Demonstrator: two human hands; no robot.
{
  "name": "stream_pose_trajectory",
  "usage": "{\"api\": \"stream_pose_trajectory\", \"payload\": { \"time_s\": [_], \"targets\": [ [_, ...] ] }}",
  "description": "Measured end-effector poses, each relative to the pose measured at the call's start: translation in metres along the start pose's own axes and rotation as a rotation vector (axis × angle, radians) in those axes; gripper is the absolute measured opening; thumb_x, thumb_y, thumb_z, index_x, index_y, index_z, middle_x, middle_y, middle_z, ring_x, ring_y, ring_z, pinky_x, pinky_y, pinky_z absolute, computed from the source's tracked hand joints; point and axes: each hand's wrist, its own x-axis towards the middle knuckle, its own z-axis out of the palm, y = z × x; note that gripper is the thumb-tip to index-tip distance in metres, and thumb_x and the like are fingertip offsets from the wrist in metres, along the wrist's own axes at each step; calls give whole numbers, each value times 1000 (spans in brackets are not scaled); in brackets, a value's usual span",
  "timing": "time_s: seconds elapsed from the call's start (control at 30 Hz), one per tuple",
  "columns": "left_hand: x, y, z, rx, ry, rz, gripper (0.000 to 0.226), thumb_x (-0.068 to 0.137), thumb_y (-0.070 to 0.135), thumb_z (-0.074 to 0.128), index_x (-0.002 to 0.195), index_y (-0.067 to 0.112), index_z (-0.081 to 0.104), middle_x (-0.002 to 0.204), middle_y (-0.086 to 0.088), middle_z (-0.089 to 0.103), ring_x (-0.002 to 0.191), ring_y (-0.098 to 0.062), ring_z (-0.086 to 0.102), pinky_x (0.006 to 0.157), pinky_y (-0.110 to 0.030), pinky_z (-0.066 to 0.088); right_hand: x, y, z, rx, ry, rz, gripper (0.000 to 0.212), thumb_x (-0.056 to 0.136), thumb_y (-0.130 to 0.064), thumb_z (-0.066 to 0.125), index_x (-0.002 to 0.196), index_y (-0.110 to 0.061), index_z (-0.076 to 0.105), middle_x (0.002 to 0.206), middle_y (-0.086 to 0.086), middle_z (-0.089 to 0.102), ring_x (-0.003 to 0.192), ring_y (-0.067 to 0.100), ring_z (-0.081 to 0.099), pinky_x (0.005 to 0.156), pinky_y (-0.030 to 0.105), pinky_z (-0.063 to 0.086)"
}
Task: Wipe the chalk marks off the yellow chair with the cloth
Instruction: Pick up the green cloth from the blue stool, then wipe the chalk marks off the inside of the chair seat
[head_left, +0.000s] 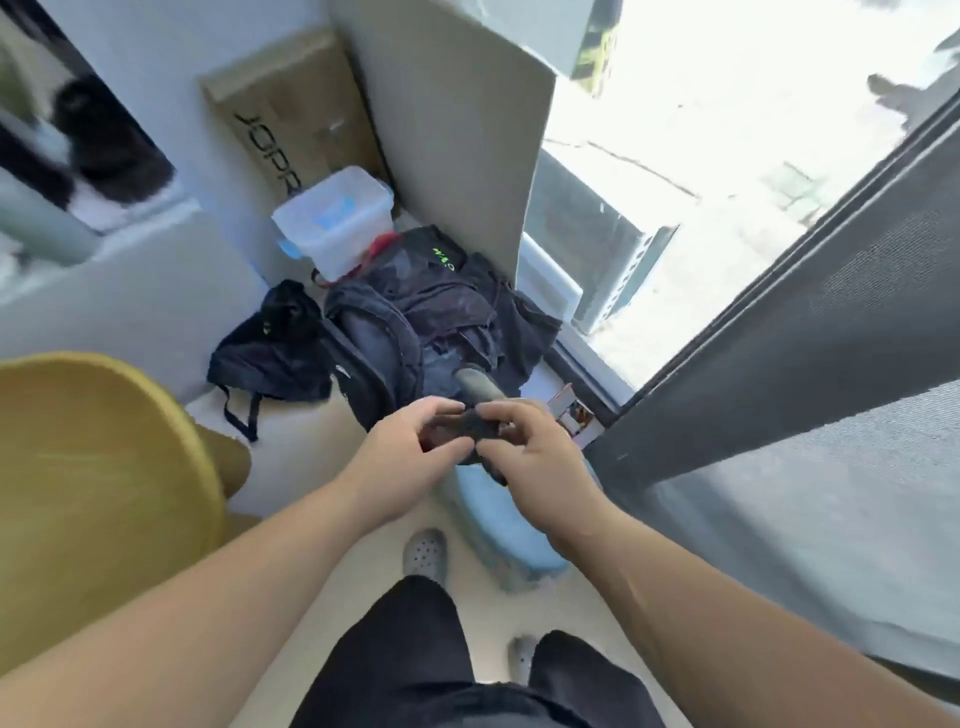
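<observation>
A small dark cloth (470, 431) is bunched between both hands in the middle of the view. My left hand (400, 462) pinches its left side with thumb and fingers. My right hand (540, 467) grips its right side, and a dark corner hangs down below. The yellow chair (98, 493) fills the lower left, its rounded seat blurred; I cannot make out chalk marks on it. Both hands are well to the right of the chair and apart from it.
Dark backpacks and clothes (415, 332) lie piled on the floor ahead, with a clear plastic box (335, 218) and a cardboard box (291, 119) behind. A blue object (498, 525) sits under my hands. A dark screen door (779, 374) stands at right. My feet wear grey clogs (426, 553).
</observation>
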Motion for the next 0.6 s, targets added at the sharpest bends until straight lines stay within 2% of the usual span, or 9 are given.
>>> {"api": "stream_pose_trajectory", "payload": {
  "time_s": [0.07,0.1,0.17,0.23,0.33,0.37,0.47,0.53,0.6],
  "targets": [
    [-42,10,7,-83,84,12,37,84,23,76,116,32,62,103,14,71,98,3,65,83,-17,51,-25,-9,3,105,-93,24,29,80,-19,63,102,-37,66,113,3,67,94,16,66,88,30,56],
    [-64,13,12,-147,136,2,39,82,16,77,115,29,62,102,14,71,96,4,65,79,-12,49,-37,-12,6,177,-142,50,29,85,-14,63,108,-32,67,114,7,68,93,13,67,82,26,57],
    [-102,15,19,-243,266,-21,40,81,5,76,114,22,63,101,12,71,93,6,65,76,-10,49,-61,-20,16,262,-226,109,31,96,-3,59,120,-20,66,114,3,71,92,5,68,71,17,55],
    [-134,9,20,-292,430,-60,36,81,7,75,111,24,65,98,10,73,92,2,67,76,-15,52,-82,-30,33,255,-309,121,32,99,-4,55,124,-20,66,111,-4,72,92,3,68,70,14,55],
    [-174,-11,6,-376,656,-106,25,81,7,74,99,22,68,88,6,74,84,-7,70,73,-20,54,-110,-42,69,236,-443,89,32,98,-4,54,118,-23,70,109,-6,76,106,9,70,89,24,56],
    [-188,-20,-1,-394,716,-118,22,82,5,73,95,22,69,84,5,74,82,-10,70,73,-23,55,-120,-47,83,210,-475,71,32,97,-4,54,117,-23,71,110,-7,77,106,9,70,89,23,55],
    [-236,-54,-28,-417,782,-136,23,83,3,68,87,26,70,83,2,74,84,-16,70,81,-39,58,-145,-55,127,69,-543,-5,28,99,-5,56,114,-23,72,105,-10,76,93,-3,69,75,10,49],
    [-272,-82,-47,-433,804,-152,24,84,3,66,87,26,71,84,1,75,86,-19,70,86,-45,56,-159,-55,164,-16,-580,-48,26,99,-6,57,112,-25,69,101,-10,74,87,-4,69,70,11,51],
    [-309,-111,-68,-465,838,-161,16,82,8,65,90,21,71,87,0,75,89,-20,70,90,-48,54,-174,-51,207,-122,-603,-126,28,97,-9,60,115,-29,65,105,-11,72,92,-1,68,73,13,53]
  ]
}}
